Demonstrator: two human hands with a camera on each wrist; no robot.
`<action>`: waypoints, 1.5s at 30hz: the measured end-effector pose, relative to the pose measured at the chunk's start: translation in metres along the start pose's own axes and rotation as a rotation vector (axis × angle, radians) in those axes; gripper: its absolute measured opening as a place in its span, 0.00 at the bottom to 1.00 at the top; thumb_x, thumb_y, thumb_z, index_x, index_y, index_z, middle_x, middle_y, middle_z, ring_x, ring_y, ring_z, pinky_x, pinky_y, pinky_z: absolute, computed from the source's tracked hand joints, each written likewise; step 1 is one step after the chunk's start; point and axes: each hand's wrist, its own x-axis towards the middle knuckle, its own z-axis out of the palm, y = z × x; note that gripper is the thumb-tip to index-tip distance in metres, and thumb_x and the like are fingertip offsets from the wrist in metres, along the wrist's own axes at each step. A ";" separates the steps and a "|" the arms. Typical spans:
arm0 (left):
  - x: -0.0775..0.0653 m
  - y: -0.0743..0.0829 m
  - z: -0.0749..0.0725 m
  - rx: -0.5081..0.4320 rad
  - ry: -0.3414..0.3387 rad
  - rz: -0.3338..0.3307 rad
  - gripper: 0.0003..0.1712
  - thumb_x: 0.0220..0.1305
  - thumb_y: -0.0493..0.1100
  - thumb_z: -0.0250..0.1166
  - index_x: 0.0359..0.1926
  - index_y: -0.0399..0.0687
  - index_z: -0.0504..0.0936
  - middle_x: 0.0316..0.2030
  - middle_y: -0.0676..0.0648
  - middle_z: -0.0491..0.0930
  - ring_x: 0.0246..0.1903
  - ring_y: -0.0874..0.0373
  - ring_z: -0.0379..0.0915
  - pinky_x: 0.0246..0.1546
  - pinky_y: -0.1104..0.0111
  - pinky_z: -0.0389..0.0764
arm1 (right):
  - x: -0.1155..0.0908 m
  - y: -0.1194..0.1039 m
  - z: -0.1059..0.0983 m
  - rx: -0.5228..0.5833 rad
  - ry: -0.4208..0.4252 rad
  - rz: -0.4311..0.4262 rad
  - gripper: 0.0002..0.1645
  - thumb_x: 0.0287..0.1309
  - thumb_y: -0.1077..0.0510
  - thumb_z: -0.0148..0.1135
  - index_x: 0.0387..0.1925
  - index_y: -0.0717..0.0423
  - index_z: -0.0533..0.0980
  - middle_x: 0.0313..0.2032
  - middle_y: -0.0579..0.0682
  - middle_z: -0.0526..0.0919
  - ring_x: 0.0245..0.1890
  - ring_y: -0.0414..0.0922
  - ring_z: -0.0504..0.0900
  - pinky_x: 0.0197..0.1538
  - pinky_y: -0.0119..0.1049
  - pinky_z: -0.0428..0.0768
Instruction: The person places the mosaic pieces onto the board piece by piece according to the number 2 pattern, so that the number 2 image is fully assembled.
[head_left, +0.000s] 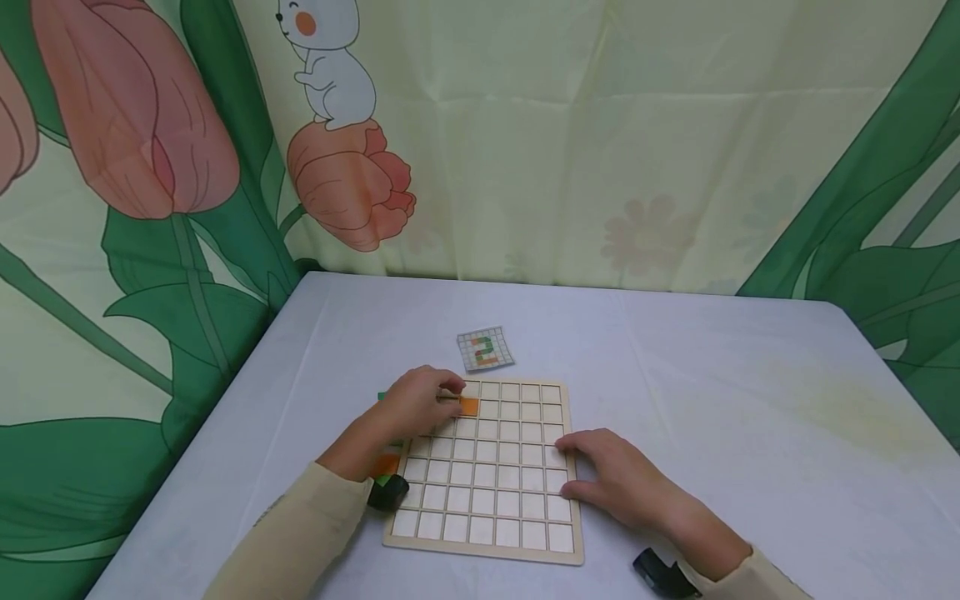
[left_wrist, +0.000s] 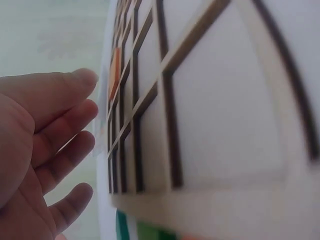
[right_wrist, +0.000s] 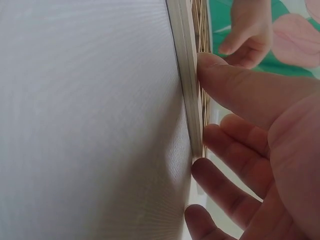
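Observation:
A light wooden grid board (head_left: 483, 552) with white square cells lies on the table. One orange square tile (head_left: 469, 407) sits in a cell of the second row from the far edge. Just left of that tile, my left hand (head_left: 415, 404) hovers over the board's far left part. In the left wrist view its fingers are loosely bent, apart from the orange tile, and hold nothing. At the board's right edge, my right hand (head_left: 622, 479) rests thumb and fingertips against the rim. The right wrist view shows those fingers (right_wrist: 232, 147) relaxed along the edge.
Beyond the board lies a small card (head_left: 486, 348) printed with a green and orange pattern on a grid. Orange pieces (head_left: 386, 465) and green pieces (head_left: 381, 396) lie along the board's left side, partly hidden by my left arm. A printed curtain (head_left: 525, 167) hangs behind the white table (head_left: 712, 400).

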 end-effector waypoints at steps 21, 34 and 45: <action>-0.027 -0.046 -0.032 -0.034 0.060 -0.111 0.22 0.64 0.43 0.71 0.58 0.46 0.82 0.55 0.46 0.80 0.62 0.44 0.68 0.60 0.50 0.71 | 0.001 -0.003 0.000 0.010 -0.009 0.039 0.28 0.52 0.54 0.76 0.55 0.53 0.79 0.53 0.46 0.80 0.59 0.52 0.75 0.62 0.52 0.71; -0.047 -0.074 -0.034 -0.047 0.079 -0.209 0.22 0.63 0.43 0.70 0.57 0.43 0.82 0.54 0.44 0.81 0.60 0.43 0.69 0.58 0.48 0.74 | 0.001 -0.002 0.000 0.001 -0.005 0.009 0.28 0.52 0.55 0.76 0.55 0.54 0.78 0.54 0.47 0.80 0.59 0.53 0.75 0.61 0.52 0.71; -0.058 -0.083 -0.034 -0.019 0.076 -0.178 0.15 0.62 0.37 0.71 0.50 0.44 0.84 0.48 0.47 0.82 0.55 0.44 0.72 0.58 0.48 0.73 | 0.001 -0.003 0.000 0.006 -0.009 0.022 0.28 0.52 0.55 0.76 0.55 0.55 0.78 0.54 0.48 0.80 0.60 0.54 0.75 0.62 0.53 0.70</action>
